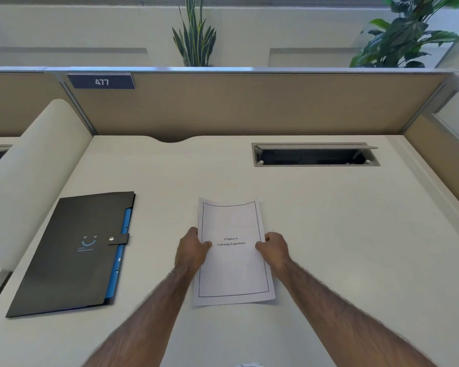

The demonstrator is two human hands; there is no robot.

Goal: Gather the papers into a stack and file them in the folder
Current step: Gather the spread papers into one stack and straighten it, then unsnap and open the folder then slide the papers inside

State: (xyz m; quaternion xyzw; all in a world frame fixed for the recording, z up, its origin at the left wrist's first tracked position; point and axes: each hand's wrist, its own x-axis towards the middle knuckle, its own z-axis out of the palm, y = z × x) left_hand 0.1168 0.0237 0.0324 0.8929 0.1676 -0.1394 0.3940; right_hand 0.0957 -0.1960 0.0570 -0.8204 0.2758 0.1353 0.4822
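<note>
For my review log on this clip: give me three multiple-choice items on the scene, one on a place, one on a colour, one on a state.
1. Relative to the papers, the folder lies: A) right B) left C) underneath.
2. The folder's cover is: A) white B) red C) black.
3. The papers are: A) held by the left hand and the right hand B) lying untouched C) inside the folder.
Answers: 1 B: it lies on the desk, beyond the left hand. 2 C: its cover is black, with blue tabs. 3 A: each hand pinches a side edge.

Matt black folder (72, 250), white paper sheets (232, 271)
</note>
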